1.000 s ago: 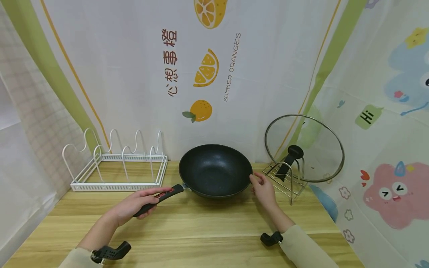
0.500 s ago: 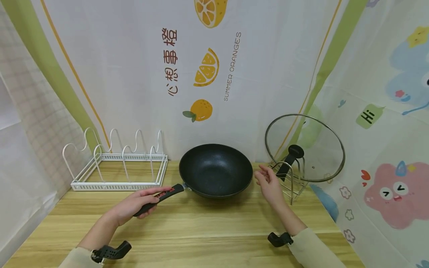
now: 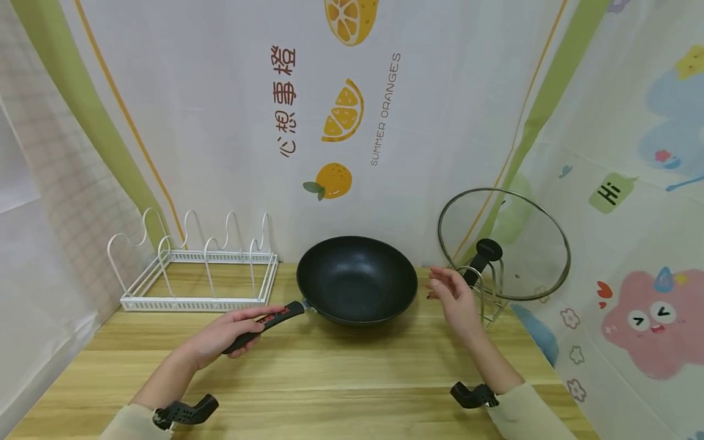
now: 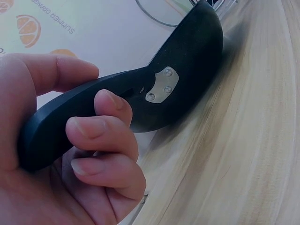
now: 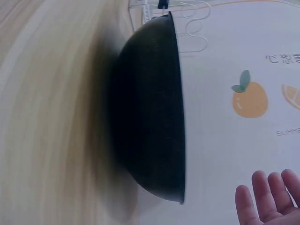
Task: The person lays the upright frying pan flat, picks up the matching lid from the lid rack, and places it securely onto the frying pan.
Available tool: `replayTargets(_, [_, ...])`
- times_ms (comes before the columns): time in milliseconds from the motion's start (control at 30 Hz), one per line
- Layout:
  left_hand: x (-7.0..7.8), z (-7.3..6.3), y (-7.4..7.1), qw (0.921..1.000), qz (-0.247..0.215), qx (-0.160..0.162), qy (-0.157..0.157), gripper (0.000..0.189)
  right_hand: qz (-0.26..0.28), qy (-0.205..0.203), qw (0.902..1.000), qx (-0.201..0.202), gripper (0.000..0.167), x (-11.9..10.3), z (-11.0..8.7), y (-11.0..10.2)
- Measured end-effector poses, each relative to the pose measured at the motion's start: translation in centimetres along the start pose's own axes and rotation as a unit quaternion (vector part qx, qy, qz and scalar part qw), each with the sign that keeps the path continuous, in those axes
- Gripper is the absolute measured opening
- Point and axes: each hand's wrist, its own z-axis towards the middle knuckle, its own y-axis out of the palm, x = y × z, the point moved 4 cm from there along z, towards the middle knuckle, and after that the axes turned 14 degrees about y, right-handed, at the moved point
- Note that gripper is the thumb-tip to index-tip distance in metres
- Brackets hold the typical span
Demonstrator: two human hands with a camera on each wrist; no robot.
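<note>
A black wok sits on the wooden tabletop, its handle pointing to the front left. My left hand grips that handle; in the left wrist view curled fingers wrap its underside, near the riveted metal bracket. To the right of the wok, my right hand hovers apart from the rim with loosely bent fingers and nothing in them. Behind that hand a glass lid with a black knob leans upright in a small metal wire stand, which the hand partly hides.
A white wire rack with several curved dividers stands at the back left of the table. Directly behind the wok hangs a white curtain printed with oranges. Another printed curtain closes off the right side.
My right hand has let go of the wok's right rim and moved right, towards the lid stand. The left hand and the wok stay where they were.
</note>
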Motion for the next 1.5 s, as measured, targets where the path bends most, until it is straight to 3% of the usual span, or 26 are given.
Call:
replayTargets(533, [0.3, 0.0, 0.0, 0.9998, 0.000, -0.005, 0.017, 0.052, 0.017, -0.023, 0.9995, 0.014, 0.031, -3.2, -0.7, -3.0])
replayTargets(833, [0.4, 0.1, 0.0, 1.0000, 0.001, 0.004, -0.001, 0.053, 0.044, -0.024, 0.9977, 0.046, 0.026, -4.9, -0.6, -6.0])
replayTargets(1133, [0.3, 0.2, -0.1, 0.9999, 0.007, 0.009, -0.009, 0.053, 0.059, 0.036, 0.9920, 0.106, 0.032, -5.1, 0.2, -9.4])
replayTargets(1300, [0.2, 0.1, -0.1, 0.9999, 0.006, 0.007, -0.007, 0.053, 0.063, 0.068, 0.9863, 0.137, 0.027, -4.0, 0.9, -10.9])
replayTargets(1500, [0.1, -0.1, -0.1, 1.0000, -0.002, 0.000, 0.001, 0.053, 0.046, 0.115, 0.9815, 0.146, 0.018, -2.0, 1.9, -12.3])
